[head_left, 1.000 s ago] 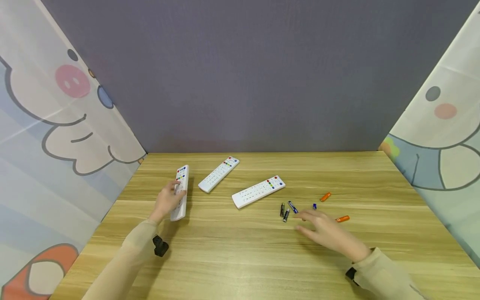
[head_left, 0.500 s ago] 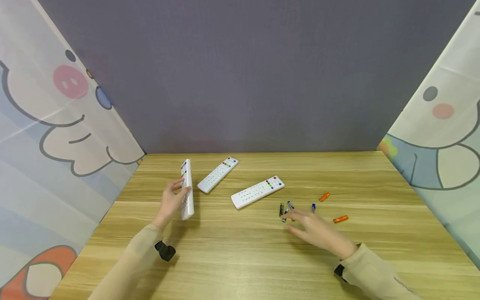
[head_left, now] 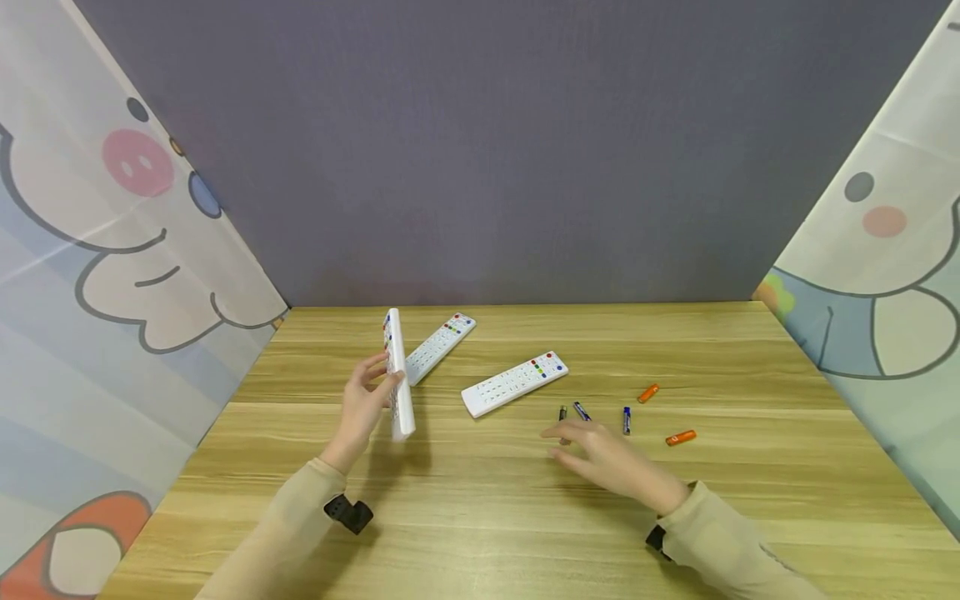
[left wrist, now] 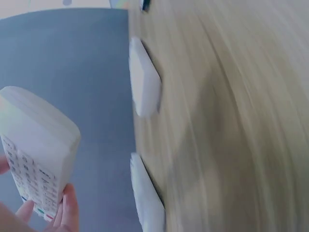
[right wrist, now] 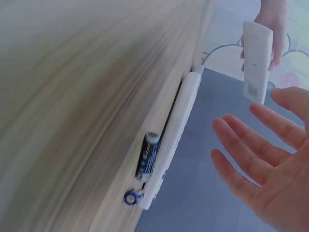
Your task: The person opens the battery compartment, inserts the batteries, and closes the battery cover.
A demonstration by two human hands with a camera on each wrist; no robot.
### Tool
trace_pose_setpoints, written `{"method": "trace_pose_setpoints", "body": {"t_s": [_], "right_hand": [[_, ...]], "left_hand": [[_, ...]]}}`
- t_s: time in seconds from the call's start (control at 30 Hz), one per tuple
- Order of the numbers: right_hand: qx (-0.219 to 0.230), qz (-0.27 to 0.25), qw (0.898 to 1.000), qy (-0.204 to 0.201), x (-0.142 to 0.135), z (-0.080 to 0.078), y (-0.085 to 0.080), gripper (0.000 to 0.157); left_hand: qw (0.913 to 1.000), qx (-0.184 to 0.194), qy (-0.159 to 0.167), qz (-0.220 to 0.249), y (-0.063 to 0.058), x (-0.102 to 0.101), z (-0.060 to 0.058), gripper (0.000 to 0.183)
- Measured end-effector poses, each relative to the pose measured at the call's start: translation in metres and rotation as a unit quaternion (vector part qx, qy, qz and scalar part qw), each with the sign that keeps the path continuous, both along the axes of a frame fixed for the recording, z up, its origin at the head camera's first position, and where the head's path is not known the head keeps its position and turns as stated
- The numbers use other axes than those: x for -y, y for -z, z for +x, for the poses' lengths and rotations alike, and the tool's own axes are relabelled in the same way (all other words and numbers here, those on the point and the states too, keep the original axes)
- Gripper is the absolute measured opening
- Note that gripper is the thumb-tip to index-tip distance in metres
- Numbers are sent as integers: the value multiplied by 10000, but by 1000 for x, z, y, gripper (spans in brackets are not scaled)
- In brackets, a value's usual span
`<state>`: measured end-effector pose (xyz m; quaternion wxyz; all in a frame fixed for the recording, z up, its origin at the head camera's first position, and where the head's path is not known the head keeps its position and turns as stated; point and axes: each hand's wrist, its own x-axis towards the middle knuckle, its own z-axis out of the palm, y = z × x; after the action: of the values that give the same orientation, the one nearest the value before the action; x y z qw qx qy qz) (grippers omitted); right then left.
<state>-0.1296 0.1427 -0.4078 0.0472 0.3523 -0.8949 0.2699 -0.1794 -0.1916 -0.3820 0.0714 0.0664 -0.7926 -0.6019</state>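
Observation:
My left hand [head_left: 362, 417] grips a white remote control [head_left: 401, 379], raised above the table and tipped onto its long edge, buttons facing left. Its plain back [right wrist: 257, 60] shows in the right wrist view, its number keys [left wrist: 36, 176] in the left wrist view. My right hand [head_left: 611, 462] holds nothing; its fingers [right wrist: 241, 147] are spread and slightly bent. It hovers by a dark battery [head_left: 563, 413] and a blue battery [head_left: 581, 411], partly covering this group. Just beyond that hand lies another blue battery [head_left: 627, 421].
Two more white remotes lie buttons up: one at the back [head_left: 442, 346], partly behind the held one, and one mid-table [head_left: 515, 384]. Orange batteries lie at the right, one farther [head_left: 648, 393], one nearer [head_left: 681, 437]. A grey panel [head_left: 517, 167] stands along the wooden table's [head_left: 480, 517] back edge.
My left hand has lifted the remote and carried it rightward, turning it onto its edge. The right hand has moved left, over the dark batteries, uncovering the single blue battery.

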Motion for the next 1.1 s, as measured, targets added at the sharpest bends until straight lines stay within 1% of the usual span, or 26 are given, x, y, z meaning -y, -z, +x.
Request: {"method": "trace_pose_setpoints", "body": {"t_s": [0.17, 0.43, 0.6, 0.67, 0.83, 0.97, 1.1], "right_hand": [[176, -190, 9997, -46, 8, 1, -1, 25], [536, -572, 9969, -103, 19, 3, -5, 24], [839, -838, 9929, -61, 24, 3, -6, 27], [950, -961, 9908, -25, 26, 4, -7, 28], [1246, -1371, 9826, 124, 30, 4, -8, 28], [1497, -1749, 9728, 262, 34, 5, -8, 29], [1743, -1994, 9640, 248, 36, 7, -9, 33]], "left_hand": [[9995, -8, 40, 304, -6, -15, 7, 44], [9965, -83, 147, 822, -11, -37, 15, 45], [9918, -101, 186, 1259, -13, -51, 19, 44], [9887, -133, 202, 1478, -13, -57, 20, 45], [9830, -185, 283, 1804, -13, -69, 22, 45], [9775, -171, 361, 2071, -13, -78, 25, 46], [9723, -171, 415, 2293, -13, -86, 29, 47]]}}
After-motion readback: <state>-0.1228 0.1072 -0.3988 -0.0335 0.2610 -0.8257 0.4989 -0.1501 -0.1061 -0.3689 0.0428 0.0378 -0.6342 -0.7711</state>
